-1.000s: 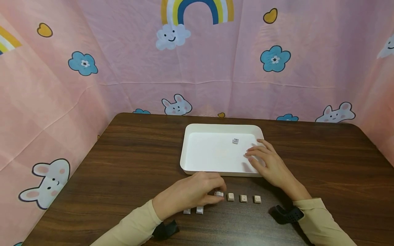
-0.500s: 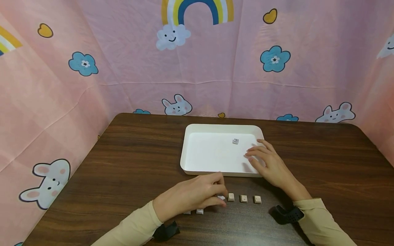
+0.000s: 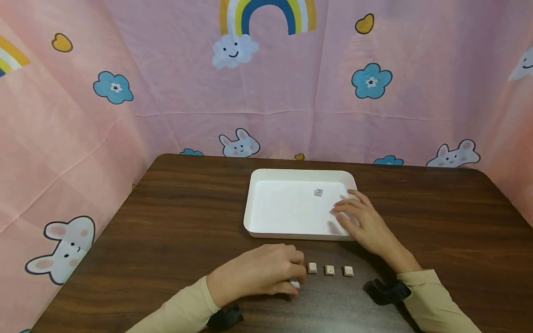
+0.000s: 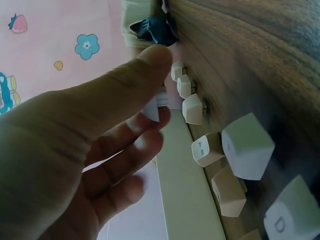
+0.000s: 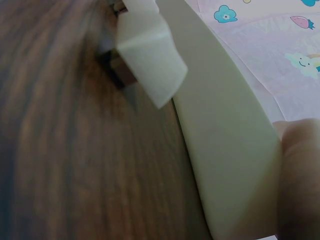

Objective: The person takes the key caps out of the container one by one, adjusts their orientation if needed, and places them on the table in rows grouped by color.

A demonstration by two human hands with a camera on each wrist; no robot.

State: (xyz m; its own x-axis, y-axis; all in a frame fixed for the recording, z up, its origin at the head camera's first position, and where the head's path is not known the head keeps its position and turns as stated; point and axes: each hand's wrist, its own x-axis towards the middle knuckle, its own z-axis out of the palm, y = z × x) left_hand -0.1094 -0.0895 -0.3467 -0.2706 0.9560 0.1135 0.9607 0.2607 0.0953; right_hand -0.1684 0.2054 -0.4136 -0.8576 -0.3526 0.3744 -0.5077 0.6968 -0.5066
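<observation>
My left hand pinches a white keycap between thumb and fingers, just left of a row of keycaps; in the left wrist view, part of this keycap shows between thumb and fingers. Three cream keycaps, a left one, a middle one and a right one, stand in line on the table. My right hand, its fingers loosely bent, rests at the right rim of the white tray. Inside the tray lies a small grey-and-white piece, too small to make out.
In the left wrist view, more keycaps stand close by, among them a white one and one marked D. The dark wooden table reaches back to a pink printed curtain.
My left hand has drawn slightly nearer the front of the table, with the white keycap now between its fingers and out of its place in the row. The right hand has stayed still.
</observation>
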